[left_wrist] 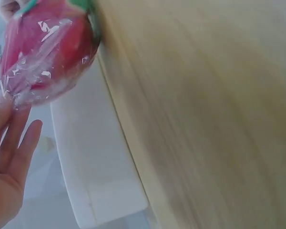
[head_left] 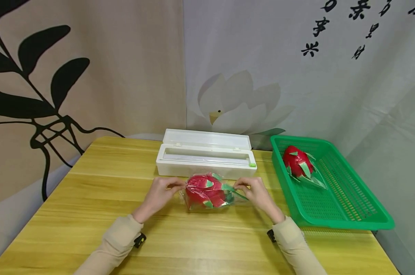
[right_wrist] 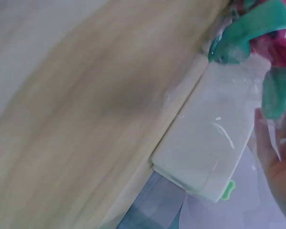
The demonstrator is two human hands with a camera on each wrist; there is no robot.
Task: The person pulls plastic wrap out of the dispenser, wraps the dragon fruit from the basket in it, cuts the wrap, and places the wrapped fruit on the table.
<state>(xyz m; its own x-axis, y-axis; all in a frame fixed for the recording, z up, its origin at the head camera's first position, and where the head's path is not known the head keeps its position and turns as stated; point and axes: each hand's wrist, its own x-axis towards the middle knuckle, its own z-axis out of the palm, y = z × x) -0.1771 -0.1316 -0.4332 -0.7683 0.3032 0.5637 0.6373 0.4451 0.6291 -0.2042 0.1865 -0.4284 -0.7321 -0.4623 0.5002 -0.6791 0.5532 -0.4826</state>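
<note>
A red dragon fruit (head_left: 207,190) with green scales, wrapped in clear plastic film (left_wrist: 45,76), is between both hands in front of the white dispenser box. At its left end my left hand (head_left: 162,194) pinches the gathered film between thumb and index finger, the other fingers (left_wrist: 25,152) loosely extended. My right hand (head_left: 257,194) pinches the film at the other end, beside the long green leaf tips (right_wrist: 276,93). The film clings to the fruit and shows shiny creases.
Behind the fruit stands the white film dispenser box (head_left: 207,170), its lid (head_left: 207,138) raised and a green slider (head_left: 252,165) at its right. A green basket (head_left: 341,225) on the right holds another dragon fruit (head_left: 298,162). A printed curtain (head_left: 142,68) hangs behind the wooden table (head_left: 90,198).
</note>
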